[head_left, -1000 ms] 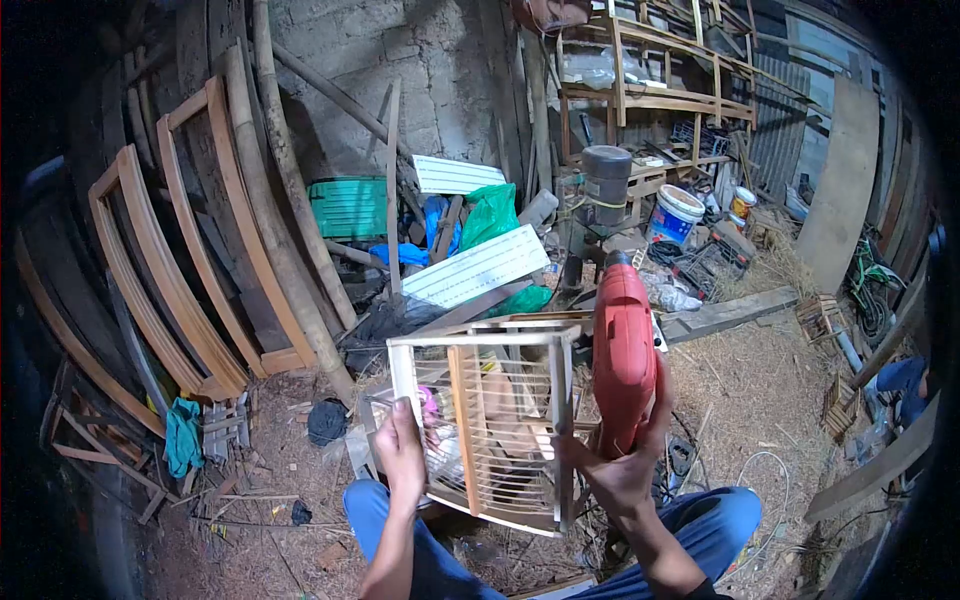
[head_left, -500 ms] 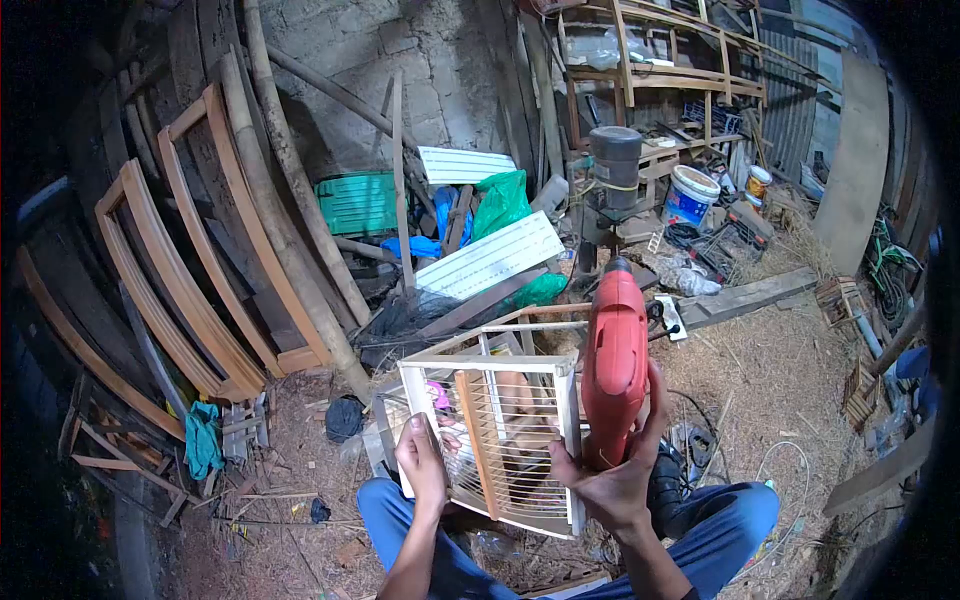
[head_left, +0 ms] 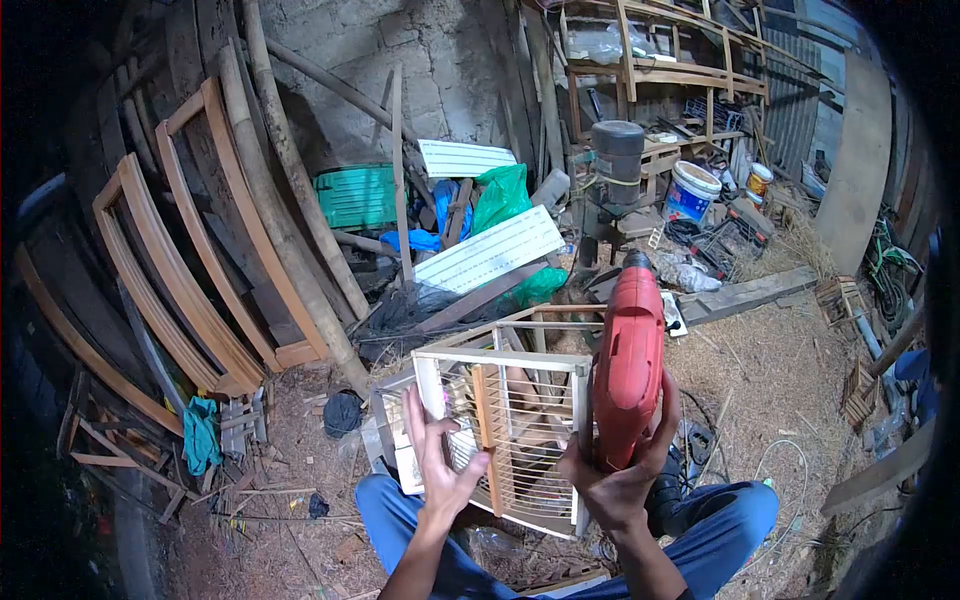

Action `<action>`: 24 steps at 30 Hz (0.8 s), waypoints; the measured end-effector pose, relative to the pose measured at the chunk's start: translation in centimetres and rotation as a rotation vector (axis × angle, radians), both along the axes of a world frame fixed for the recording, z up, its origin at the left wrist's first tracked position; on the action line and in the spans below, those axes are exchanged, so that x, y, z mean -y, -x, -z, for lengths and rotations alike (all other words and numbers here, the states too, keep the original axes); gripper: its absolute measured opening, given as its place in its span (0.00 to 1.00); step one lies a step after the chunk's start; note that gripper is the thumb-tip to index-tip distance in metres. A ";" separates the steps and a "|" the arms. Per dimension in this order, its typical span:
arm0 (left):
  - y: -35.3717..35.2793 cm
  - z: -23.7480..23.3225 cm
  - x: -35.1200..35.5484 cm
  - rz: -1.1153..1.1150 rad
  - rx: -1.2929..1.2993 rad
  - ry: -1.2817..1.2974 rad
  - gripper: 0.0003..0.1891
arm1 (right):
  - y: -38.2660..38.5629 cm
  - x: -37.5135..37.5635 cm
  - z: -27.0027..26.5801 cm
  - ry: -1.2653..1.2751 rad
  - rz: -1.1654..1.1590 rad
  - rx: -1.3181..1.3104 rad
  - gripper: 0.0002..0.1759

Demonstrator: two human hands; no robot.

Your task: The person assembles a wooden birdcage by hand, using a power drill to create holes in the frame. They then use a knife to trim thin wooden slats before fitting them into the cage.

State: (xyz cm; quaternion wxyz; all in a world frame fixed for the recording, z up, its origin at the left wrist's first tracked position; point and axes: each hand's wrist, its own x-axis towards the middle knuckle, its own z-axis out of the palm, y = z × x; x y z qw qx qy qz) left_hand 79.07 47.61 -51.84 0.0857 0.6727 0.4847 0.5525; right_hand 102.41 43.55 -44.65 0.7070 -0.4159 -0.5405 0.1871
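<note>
i see the left hand spread open against the bars of the wooden cage, though i can't quite tell if the palm touches. the right hand grips the red drill upright, just beside the cage's right post.

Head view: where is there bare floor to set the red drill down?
Straw floor right of the drill, between the plank and the right knee. Also dirt between the teal rag and cage. Crowded behind the cage: panels, bags, buckets.

drill handle: hidden by right hand | cage contents: indistinct behind bars
</note>
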 end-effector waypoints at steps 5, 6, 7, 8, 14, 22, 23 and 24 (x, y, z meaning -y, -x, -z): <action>-2.7 -3.0 1.7 -0.027 -0.112 -0.023 0.21 | 0.6 -0.3 0.4 -0.041 0.113 0.060 0.69; -3.1 -3.4 2.4 -0.083 -0.244 0.034 0.16 | 0.6 -0.2 0.5 -0.029 0.076 -0.022 0.69; -4.3 -4.3 3.1 -0.110 -0.193 0.064 0.10 | 0.7 -0.1 0.5 -0.019 0.039 -0.104 0.69; -4.9 -4.5 3.3 -0.109 -0.194 0.064 0.10 | 0.7 -0.1 0.5 -0.019 0.039 -0.105 0.69; -7.5 -5.4 3.3 -0.066 0.167 0.122 0.10 | 0.7 -0.2 0.1 -0.119 0.169 0.087 0.66; -5.2 -7.3 0.1 -0.047 0.072 0.066 0.13 | -3.6 0.8 0.7 0.046 -0.063 -0.123 0.62; -4.5 -8.1 -0.4 -0.042 0.042 0.069 0.14 | -4.3 0.6 2.2 0.047 -0.052 -0.162 0.55; -3.9 -9.1 -0.8 -0.051 0.000 0.031 0.14 | -4.6 1.0 2.1 0.044 -0.053 -0.158 0.55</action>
